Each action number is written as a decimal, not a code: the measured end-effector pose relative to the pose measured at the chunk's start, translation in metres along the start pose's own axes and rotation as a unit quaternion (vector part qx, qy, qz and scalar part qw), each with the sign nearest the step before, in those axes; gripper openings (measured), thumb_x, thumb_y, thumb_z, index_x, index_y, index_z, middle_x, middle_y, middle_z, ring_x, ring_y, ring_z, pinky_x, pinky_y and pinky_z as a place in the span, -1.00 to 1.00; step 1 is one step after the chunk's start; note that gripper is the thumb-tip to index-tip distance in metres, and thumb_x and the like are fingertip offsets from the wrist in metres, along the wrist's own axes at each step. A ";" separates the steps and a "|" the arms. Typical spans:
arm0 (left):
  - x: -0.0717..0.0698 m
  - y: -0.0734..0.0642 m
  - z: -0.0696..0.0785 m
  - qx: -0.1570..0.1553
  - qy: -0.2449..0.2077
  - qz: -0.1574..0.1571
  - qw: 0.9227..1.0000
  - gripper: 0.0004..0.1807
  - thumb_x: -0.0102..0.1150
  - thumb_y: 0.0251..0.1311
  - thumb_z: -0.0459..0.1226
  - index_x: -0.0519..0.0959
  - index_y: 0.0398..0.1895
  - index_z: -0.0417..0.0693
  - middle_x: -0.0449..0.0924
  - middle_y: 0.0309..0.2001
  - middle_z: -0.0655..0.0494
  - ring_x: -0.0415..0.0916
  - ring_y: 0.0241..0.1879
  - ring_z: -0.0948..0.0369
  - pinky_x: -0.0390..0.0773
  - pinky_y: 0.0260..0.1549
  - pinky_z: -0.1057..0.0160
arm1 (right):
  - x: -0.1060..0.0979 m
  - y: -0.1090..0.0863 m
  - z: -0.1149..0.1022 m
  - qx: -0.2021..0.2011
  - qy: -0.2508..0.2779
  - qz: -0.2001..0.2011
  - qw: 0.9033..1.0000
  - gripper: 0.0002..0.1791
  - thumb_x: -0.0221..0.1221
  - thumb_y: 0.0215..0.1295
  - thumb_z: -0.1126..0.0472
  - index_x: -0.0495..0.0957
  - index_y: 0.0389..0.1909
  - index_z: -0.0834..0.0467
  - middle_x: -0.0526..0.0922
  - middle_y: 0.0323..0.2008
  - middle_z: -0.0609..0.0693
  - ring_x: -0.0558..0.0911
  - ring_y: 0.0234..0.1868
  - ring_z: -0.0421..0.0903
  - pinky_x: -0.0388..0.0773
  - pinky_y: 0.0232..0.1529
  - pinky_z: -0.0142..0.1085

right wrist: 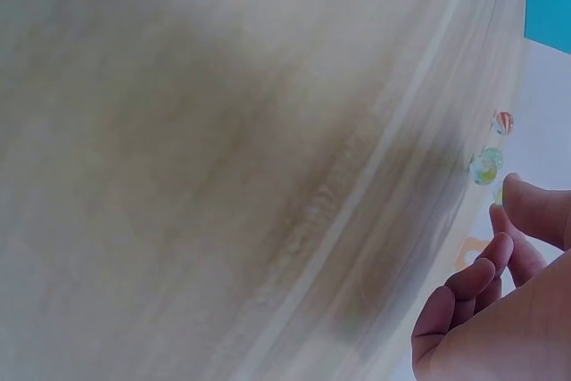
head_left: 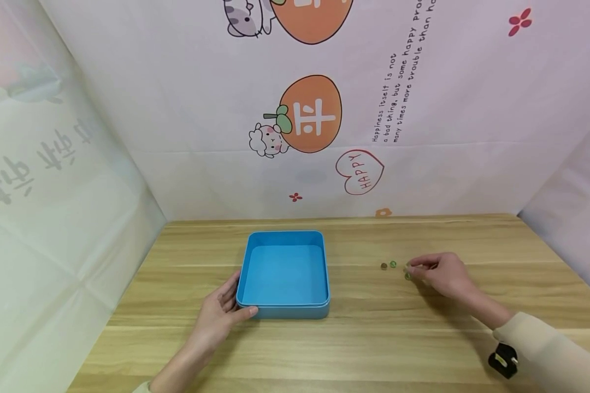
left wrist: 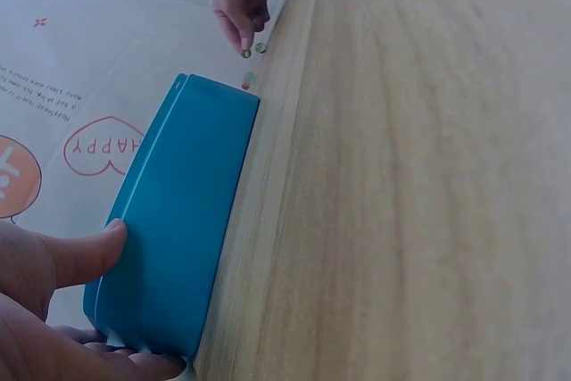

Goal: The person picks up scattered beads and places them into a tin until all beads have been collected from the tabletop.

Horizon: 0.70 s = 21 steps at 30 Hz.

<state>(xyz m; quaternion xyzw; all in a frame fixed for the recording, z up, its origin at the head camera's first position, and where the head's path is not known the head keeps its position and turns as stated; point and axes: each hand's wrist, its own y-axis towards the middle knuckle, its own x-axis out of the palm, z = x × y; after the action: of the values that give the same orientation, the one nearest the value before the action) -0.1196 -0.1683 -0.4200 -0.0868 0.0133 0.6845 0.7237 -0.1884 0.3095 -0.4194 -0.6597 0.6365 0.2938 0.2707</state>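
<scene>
A square blue box (head_left: 283,312) with no lid stands on the wooden table, its inside bare. My left hand (head_left: 218,314) grips its near left corner, thumb along the front wall and fingers against the left side. To the right of the box, my right hand (head_left: 442,274) pinches a small glass marble (left wrist: 246,53) between thumb and forefinger. A green marble (head_left: 407,277) lies just beneath those fingertips. Slightly left of them rest another green marble (head_left: 393,264) and a reddish-brown swirled one (right wrist: 503,122).
The wooden table (head_left: 364,349) runs back to a printed white cloth (head_left: 201,180) hung behind it. More cloth hangs at both sides. A black device (head_left: 503,360) sits at the right wrist, below the sleeve.
</scene>
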 end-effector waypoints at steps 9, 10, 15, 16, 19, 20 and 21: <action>0.000 0.001 0.000 0.000 -0.001 0.001 1.000 0.03 0.49 0.20 -0.48 0.10 0.67 -0.25 0.06 0.61 -0.30 0.11 0.54 -0.19 0.38 0.35 -0.05 | -0.003 -0.002 -0.006 0.006 0.006 -0.001 1.000 -0.62 0.37 0.44 0.09 0.76 0.01 0.35 0.66 -0.33 0.03 0.47 -0.36 -0.05 0.38 -0.51 -0.30; 0.000 0.001 0.000 0.000 -0.001 0.001 1.000 0.03 0.49 0.20 -0.47 0.10 0.67 -0.25 0.06 0.61 -0.30 0.11 0.54 -0.19 0.38 0.35 -0.05 | -0.004 -0.002 -0.007 0.006 0.007 0.000 1.000 -0.63 0.37 0.44 0.10 0.76 0.02 0.35 0.66 -0.31 0.04 0.47 -0.36 -0.05 0.38 -0.50 -0.30; 0.000 0.000 0.000 0.001 0.000 0.002 1.000 0.03 0.50 0.20 -0.47 0.10 0.67 -0.25 0.06 0.61 -0.30 0.11 0.54 -0.19 0.38 0.35 -0.05 | -0.004 -0.002 -0.014 -0.001 0.010 -0.001 1.000 -0.65 0.38 0.43 0.13 0.76 0.04 0.32 0.64 -0.27 0.06 0.48 -0.36 -0.04 0.40 -0.51 -0.29; 0.000 0.000 0.000 0.001 0.000 0.001 1.000 0.03 0.50 0.20 -0.47 0.10 0.67 -0.25 0.06 0.61 -0.30 0.11 0.54 -0.19 0.38 0.35 -0.05 | -0.003 -0.002 -0.015 -0.003 0.012 -0.001 1.000 -0.66 0.38 0.42 0.13 0.76 0.03 0.32 0.63 -0.28 0.06 0.47 -0.36 -0.04 0.40 -0.51 -0.29; 0.000 0.000 -0.001 0.001 0.001 0.001 1.000 0.04 0.50 0.20 -0.46 0.10 0.67 -0.25 0.06 0.61 -0.30 0.11 0.54 -0.19 0.38 0.35 -0.05 | -0.002 -0.001 -0.021 -0.004 0.020 -0.003 1.000 -0.66 0.40 0.40 0.13 0.77 0.03 0.30 0.62 -0.31 0.05 0.46 -0.37 -0.04 0.38 -0.54 -0.31; 0.000 0.000 -0.001 0.001 0.001 0.000 1.000 0.04 0.50 0.20 -0.46 0.10 0.67 -0.25 0.06 0.61 -0.29 0.11 0.54 -0.19 0.37 0.36 -0.05 | -0.001 -0.001 -0.023 -0.004 0.022 -0.004 1.000 -0.66 0.40 0.40 0.12 0.78 0.02 0.29 0.61 -0.31 0.04 0.45 -0.37 -0.05 0.37 -0.54 -0.31; 0.000 0.000 -0.001 0.002 0.002 0.000 1.000 0.04 0.50 0.20 -0.46 0.10 0.67 -0.25 0.06 0.61 -0.29 0.11 0.54 -0.19 0.37 0.36 -0.05 | -0.001 0.000 -0.025 -0.003 0.026 -0.005 1.000 -0.65 0.41 0.39 0.12 0.78 0.02 0.29 0.61 -0.31 0.04 0.45 -0.37 -0.05 0.36 -0.54 -0.31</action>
<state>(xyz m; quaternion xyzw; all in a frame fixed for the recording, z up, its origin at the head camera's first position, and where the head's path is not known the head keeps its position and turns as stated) -0.1199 -0.1688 -0.4205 -0.0868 0.0159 0.6843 0.7239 -0.1870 0.2920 -0.4019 -0.6711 0.6390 0.2774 0.2538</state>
